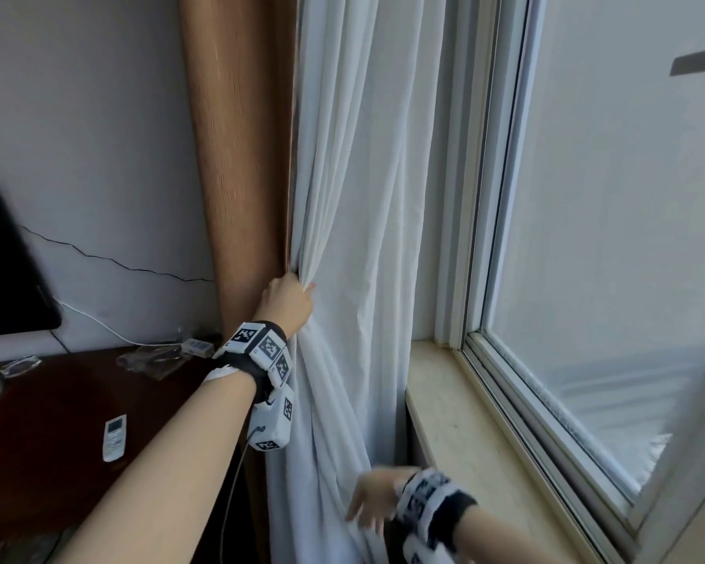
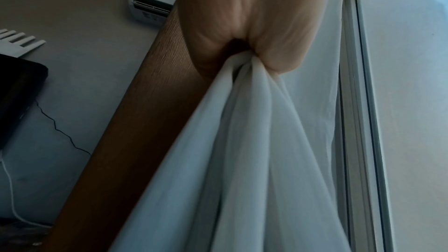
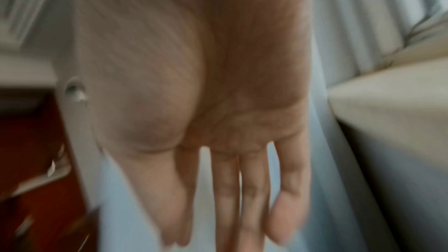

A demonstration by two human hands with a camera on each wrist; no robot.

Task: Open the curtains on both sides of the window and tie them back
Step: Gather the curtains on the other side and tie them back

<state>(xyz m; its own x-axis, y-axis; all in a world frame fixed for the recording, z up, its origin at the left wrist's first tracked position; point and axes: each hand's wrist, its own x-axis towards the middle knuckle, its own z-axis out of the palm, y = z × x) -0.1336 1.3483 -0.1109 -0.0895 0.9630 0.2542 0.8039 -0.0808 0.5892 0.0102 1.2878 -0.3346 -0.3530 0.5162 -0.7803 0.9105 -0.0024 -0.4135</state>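
A white sheer curtain [image 1: 355, 189] hangs gathered at the left side of the window, next to a brown heavy curtain [image 1: 241, 136]. My left hand [image 1: 288, 301] grips a bunch of the white folds at about waist height; in the left wrist view the white curtain [image 2: 242, 141] fans out from the closed left hand [image 2: 252, 45]. My right hand [image 1: 373, 504] is low, blurred, with fingers spread and straight beside the curtain's lower folds. In the right wrist view the right hand [image 3: 218, 160] shows an open palm holding nothing, with white cloth behind it.
The window pane [image 1: 607, 238] and its stone sill [image 1: 477, 441] lie to the right. A dark wooden desk [image 1: 49, 421] at left carries a white remote [image 1: 115, 437], a monitor [image 1: 5, 262] and cables. An air conditioner [image 2: 152, 5] hangs on the wall.
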